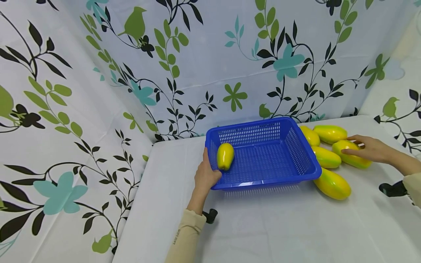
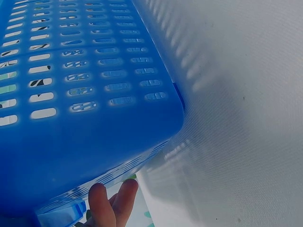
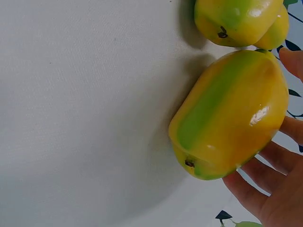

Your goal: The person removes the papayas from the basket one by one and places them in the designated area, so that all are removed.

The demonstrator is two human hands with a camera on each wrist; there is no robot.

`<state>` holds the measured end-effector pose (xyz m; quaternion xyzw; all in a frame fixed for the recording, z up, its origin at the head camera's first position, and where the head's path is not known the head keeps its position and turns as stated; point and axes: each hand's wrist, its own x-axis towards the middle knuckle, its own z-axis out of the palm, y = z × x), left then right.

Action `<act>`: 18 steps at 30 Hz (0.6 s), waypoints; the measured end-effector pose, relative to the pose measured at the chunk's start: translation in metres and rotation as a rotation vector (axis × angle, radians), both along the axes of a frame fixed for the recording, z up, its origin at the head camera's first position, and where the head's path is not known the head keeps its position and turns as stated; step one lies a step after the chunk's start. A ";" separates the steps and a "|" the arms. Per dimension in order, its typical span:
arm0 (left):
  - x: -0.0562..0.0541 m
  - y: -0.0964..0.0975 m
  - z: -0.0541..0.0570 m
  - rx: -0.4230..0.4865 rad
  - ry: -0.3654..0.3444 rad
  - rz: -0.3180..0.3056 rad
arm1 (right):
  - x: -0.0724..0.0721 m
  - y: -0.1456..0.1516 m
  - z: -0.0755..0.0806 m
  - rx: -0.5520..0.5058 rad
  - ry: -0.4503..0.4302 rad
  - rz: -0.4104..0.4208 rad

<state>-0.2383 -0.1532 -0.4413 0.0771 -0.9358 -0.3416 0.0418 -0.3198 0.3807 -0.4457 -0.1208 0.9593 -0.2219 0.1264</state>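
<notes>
A blue plastic basket [image 1: 263, 182] with slotted sides stands on the white table, and one glossy yellow papaya [image 1: 225, 156] lies inside at its left end. My left hand [image 1: 205, 175] grips the basket's left rim near the front corner; in the left wrist view its fingertips [image 2: 102, 201] show beside the basket wall [image 2: 90, 137]. Over on the right, my right hand [image 1: 373, 149] holds a yellow papaya with a green stripe [image 3: 232, 118], fingers along one side and thumb toward the other. That papaya is close over the tabletop, beside other papayas.
Several more papayas cluster against the basket's right side, among them a front one [image 1: 333, 184] and a back one [image 1: 330, 133]. The white table [image 1: 263, 226] extends toward me. Leaf-and-bird patterned cloth [image 1: 210, 73] hangs behind and at both sides.
</notes>
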 end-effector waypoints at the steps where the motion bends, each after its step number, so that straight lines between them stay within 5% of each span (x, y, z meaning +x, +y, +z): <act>1: 0.000 0.000 0.000 0.000 0.000 0.001 | 0.000 -0.001 0.001 -0.001 0.001 -0.001; 18: 0.001 0.001 0.002 0.003 0.003 0.007 | -0.005 -0.031 0.028 -0.030 0.085 0.057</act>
